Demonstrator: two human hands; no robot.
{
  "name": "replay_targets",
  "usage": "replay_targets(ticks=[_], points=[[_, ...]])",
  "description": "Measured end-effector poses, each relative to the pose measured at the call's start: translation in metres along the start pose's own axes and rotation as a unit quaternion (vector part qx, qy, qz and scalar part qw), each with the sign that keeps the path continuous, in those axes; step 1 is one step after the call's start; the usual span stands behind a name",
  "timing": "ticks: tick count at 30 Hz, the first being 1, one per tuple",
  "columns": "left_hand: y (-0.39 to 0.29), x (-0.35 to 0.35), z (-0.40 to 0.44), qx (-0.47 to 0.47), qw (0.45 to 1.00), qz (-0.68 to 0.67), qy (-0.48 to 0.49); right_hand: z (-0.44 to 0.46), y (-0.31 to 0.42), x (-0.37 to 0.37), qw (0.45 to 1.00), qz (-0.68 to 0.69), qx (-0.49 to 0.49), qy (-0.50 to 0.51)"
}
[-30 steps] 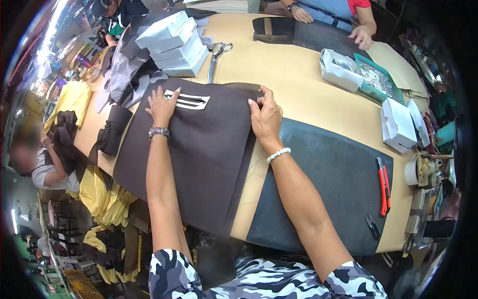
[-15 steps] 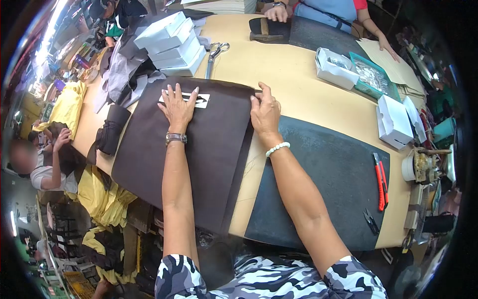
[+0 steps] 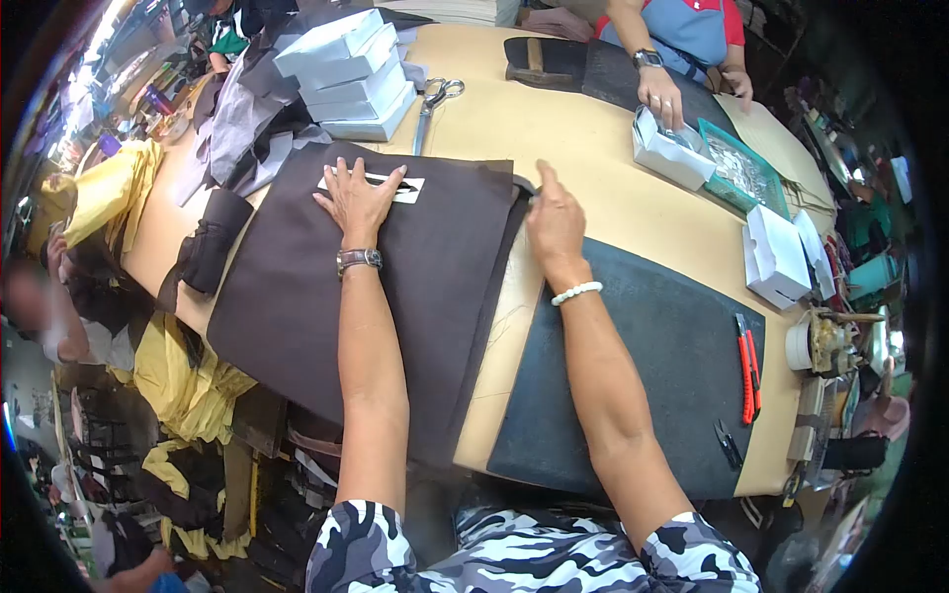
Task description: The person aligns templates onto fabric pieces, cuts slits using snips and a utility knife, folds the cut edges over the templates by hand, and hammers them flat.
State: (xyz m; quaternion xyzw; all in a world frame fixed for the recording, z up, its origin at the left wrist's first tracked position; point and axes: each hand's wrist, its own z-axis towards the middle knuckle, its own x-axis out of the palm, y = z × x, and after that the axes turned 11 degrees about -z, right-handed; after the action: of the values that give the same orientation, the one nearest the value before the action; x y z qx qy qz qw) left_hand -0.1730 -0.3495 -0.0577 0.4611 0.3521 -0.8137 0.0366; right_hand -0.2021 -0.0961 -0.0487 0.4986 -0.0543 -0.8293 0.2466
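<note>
One black fabric roll, then dark brown fabric on the table; left hand spread flat over its one white patch, right hand by its top-right edge, can't tell if it's pinching.

Camouflage sleeves, pale beaded bracelet

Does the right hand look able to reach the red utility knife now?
Likely yes: the red utility knife lies uncovered on the black mat, and nothing seems to stand between it and the right hand. If that hand pinches the dark fabric, which is hard to tell, it would first let go.
</note>
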Motion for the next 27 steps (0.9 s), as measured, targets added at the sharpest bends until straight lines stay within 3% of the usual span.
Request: replay_targets(ticks=[5,8,12,19,21,27], points=[[-0.005,-0.005,0.004,-0.01,1.0,-0.005,0.02,0.019,-0.03,-0.034,0.996,0.015,0.0,-0.092],[-0.008,-0.004,0.006,-0.013,1.0,-0.014,0.012,0.027,-0.048,-0.06,0.992,0.011,0.047,-0.115],[-0.018,-0.003,0.001,-0.017,1.0,0.012,0.023,0.033,-0.036,-0.088,0.967,0.122,0.054,-0.215],[-0.021,-0.002,0.001,-0.041,0.997,0.054,0.034,0.008,0.022,-0.024,0.919,0.38,0.078,-0.074],[-0.022,-0.001,0.002,-0.046,0.997,0.055,0.038,-0.002,0.029,0.001,0.926,0.36,0.098,-0.059],[-0.028,-0.001,0.006,-0.071,0.994,0.072,0.047,-0.011,0.027,0.009,0.989,0.147,0.002,-0.031]])
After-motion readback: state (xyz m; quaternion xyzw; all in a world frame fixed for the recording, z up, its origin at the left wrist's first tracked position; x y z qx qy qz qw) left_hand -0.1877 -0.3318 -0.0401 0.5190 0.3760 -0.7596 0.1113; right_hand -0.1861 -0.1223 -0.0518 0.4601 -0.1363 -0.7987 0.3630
